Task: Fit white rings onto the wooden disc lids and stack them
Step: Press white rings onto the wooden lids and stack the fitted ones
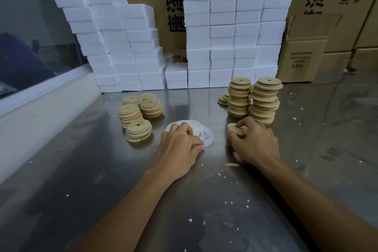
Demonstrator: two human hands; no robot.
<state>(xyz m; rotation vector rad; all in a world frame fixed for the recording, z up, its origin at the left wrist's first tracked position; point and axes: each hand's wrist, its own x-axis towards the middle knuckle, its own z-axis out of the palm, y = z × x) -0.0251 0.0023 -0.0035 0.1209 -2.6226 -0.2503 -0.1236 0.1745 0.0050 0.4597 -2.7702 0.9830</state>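
Observation:
A loose pile of thin white rings lies flat at the table's centre. My left hand rests palm down on that pile, fingertips pressed onto the rings. My right hand grips a wooden disc lid on edge, just in front of two tall stacks of wooden lids. Several shorter stacks of wooden lids with white bands stand to the left of the rings. A small wooden chip lies by my right wrist.
The steel table is speckled with white crumbs. White foam blocks are piled high along the back, with cardboard boxes behind and to the right. A window ledge runs along the left side.

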